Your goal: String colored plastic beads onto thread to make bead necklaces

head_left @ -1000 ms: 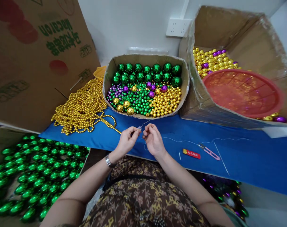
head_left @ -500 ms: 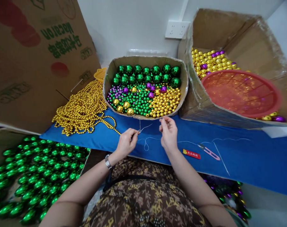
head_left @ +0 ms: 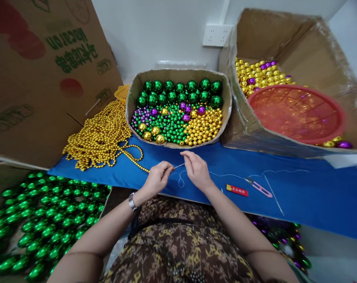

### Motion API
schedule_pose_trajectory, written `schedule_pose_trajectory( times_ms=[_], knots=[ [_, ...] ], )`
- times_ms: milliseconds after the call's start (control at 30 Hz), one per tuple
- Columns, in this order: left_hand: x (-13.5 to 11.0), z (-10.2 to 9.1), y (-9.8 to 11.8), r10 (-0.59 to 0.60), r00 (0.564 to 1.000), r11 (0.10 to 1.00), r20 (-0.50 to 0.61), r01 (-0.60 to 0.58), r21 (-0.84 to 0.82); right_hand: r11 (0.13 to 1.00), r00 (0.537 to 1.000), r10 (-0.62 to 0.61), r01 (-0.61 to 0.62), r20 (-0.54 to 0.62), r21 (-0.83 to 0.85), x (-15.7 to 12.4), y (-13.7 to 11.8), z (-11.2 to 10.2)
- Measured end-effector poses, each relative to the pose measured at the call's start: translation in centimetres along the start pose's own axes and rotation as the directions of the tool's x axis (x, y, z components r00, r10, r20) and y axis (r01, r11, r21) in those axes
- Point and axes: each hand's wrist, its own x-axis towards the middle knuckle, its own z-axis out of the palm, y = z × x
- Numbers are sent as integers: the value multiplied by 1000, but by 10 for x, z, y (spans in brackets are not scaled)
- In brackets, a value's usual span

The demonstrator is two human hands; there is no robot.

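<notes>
My left hand [head_left: 157, 177] is closed in a pinch, with a thin white thread [head_left: 179, 166] running from its fingertips. The thread stretches taut to my right hand [head_left: 196, 169], whose fingers are bent together over its other end. A gold bead strand [head_left: 134, 158] trails from a heap of gold bead strings [head_left: 98, 135] and disappears behind my left hand; whether the fingers grip it is hidden. Below the hands a loose loop of thread lies on the blue cloth [head_left: 308, 196]. More thread runs right, past the pink-handled thread snips [head_left: 262, 188].
A cut-down carton [head_left: 229, 106] of green, purple and gold beads stands before me. To the right, a larger carton [head_left: 225, 74] holds a red basket [head_left: 340, 122]. A red-and-yellow packet [head_left: 236, 190] and a thin needle-like rod [head_left: 274, 195] lie on the cloth. Green beads [head_left: 48, 220] fill the lower left.
My right hand has moved left and slightly down, closer to my left hand, and turned palm down. The thread between them is now short and straight. My left hand has barely moved.
</notes>
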Motion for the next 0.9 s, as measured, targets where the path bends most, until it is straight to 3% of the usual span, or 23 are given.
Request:
schedule_pose_trajectory(
  times_ms=[167, 267, 333, 400, 500, 567, 633, 700, 767, 833, 900],
  knots=[
    [6, -9, 2, 53, 998, 998, 19, -54, 36, 1000, 995, 30, -30, 94, -1, -2, -3, -7],
    [10, -25, -4, 154, 985, 978, 78, -163, 127, 959, 986, 151, -164, 70, 233, 0, -5, -7],
    [14, -36, -13, 192, 979, 959, 68, -202, 200, 825, 960, 255, -280, 118, 491, 3, -8, -4],
    [18, -45, -23, 196, 980, 951, 39, -200, 237, 601, 921, 335, -370, 197, 709, 7, -13, 1],
    [22, -53, -31, 150, 986, 973, 72, -160, 166, 293, 874, 390, -415, 289, 861, 13, -22, 9],
    [22, -56, -30, 113, 986, 988, 125, -125, 95, 239, 860, 394, -435, 323, 868, 17, -27, 13],
    [20, -58, -23, 74, 986, 995, 150, -84, 60, 359, 865, 390, -459, 317, 813, 18, -31, 17],
    [18, -61, -15, 39, 990, 999, 138, -43, 28, 621, 901, 347, -429, 260, 656, 17, -33, 19],
    [15, -65, -9, 23, 994, 1000, 110, -23, -9, 860, 953, 247, -298, 173, 415, 15, -35, 20],
    [14, -71, -7, 41, 994, 999, 104, -39, -21, 963, 986, 135, -154, 99, 219, 13, -35, 20],
    [13, -77, -6, 79, 986, 997, 144, -78, -10, 988, 997, 71, -75, 33, 134, 13, -35, 20]
  ],
)
